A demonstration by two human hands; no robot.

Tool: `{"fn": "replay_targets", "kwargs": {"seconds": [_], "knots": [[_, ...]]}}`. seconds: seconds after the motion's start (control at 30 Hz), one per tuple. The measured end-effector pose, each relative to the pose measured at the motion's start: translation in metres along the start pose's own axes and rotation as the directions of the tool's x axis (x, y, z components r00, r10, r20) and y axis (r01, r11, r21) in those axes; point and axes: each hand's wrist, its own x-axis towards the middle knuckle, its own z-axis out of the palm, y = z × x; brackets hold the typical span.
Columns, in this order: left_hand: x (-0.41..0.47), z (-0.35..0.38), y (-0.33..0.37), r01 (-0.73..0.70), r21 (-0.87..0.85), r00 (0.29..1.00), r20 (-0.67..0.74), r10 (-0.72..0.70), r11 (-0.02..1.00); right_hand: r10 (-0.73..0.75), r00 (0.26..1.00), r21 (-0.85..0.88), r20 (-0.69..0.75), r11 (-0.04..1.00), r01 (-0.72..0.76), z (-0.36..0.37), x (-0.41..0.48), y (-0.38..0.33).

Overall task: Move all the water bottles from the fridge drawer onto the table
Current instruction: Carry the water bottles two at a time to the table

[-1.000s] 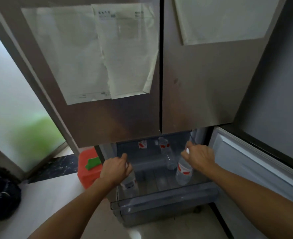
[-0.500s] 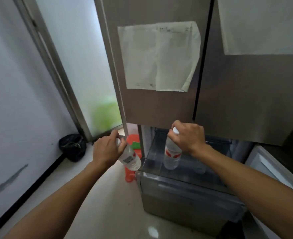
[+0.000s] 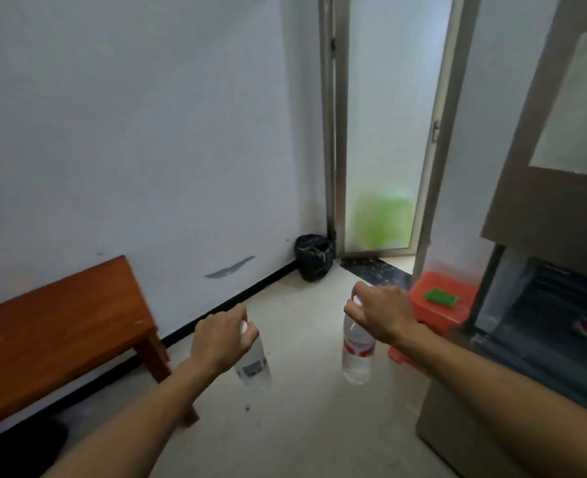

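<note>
Entry: two clear plastic water bottles with white caps, both held in the air over the pale floor [image 3: 302,426], between the open fridge drawer [image 3: 557,298] at the right edge and the low wooden table [image 3: 54,332] by the left wall. Left bottle [image 3: 255,369]: barcode side of the label outward, hanging tilted from the left hand [image 3: 221,343], whose fingers are curled round the neck and cap. Right bottle [image 3: 356,355]: red-and-white label, hanging near upright from the right hand [image 3: 381,317], fingers closed over the cap and neck. Fill level: probably full or close to it, though blur makes the waterline hard to read. Handling, as judged: moderately heavy for their size; thin walls that give under a squeeze, the neck and cap stiff; possibly slick if cold from the fridge; not fragile, but apt to topple or roll if set down crooked. Recommended hold: the neck just under the cap for carrying, the labelled mid-body for standing each upright on the table.
</note>
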Motion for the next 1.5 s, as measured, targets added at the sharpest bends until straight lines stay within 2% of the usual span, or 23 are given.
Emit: {"fn": "replay_targets", "kwargs": {"seconds": [0.27,0.4,0.57,0.7,0.8,1.13,1.3,1.5], "knots": [[-0.093,-0.041,-0.201,0.233,0.096,0.972,0.021,-0.236,0.968,-0.231,0.966,0.144,0.113,0.966,0.214,0.082,0.041,-0.224],[-0.136,-0.057,-0.277,0.402,0.140,0.914,0.003,-0.406,0.905,-0.360,0.928,0.223,0.093,0.916,0.333,0.099,0.073,-0.324],[-0.178,-0.069,-0.357,0.573,0.151,0.816,-0.020,-0.577,0.805,-0.558,0.827,0.279,0.070,0.807,0.521,0.132,0.109,-0.442],[-0.188,-0.069,-0.428,0.655,0.070,0.754,0.006,-0.657,0.753,-0.644,0.765,0.340,0.021,0.724,0.600,0.164,0.143,-0.527],[-0.183,-0.069,-0.483,0.701,0.074,0.712,-0.018,-0.702,0.710,-0.699,0.715,0.374,0.016,0.668,0.644,0.191,0.175,-0.592],[-0.157,-0.082,-0.652,0.801,0.140,0.592,-0.048,-0.804,0.582,-0.809,0.573,0.397,0.129,0.572,0.718,0.256,0.274,-0.779],[-0.142,-0.078,-0.736,0.814,0.154,0.571,-0.036,-0.820,0.560,-0.805,0.578,0.410,0.132,0.575,0.708,0.289,0.309,-0.848],[-0.109,-0.056,-0.857,0.732,0.138,0.670,0.028,-0.742,0.667,-0.748,0.642,0.345,0.168,0.655,0.673,0.335,0.355,-0.922]]}}
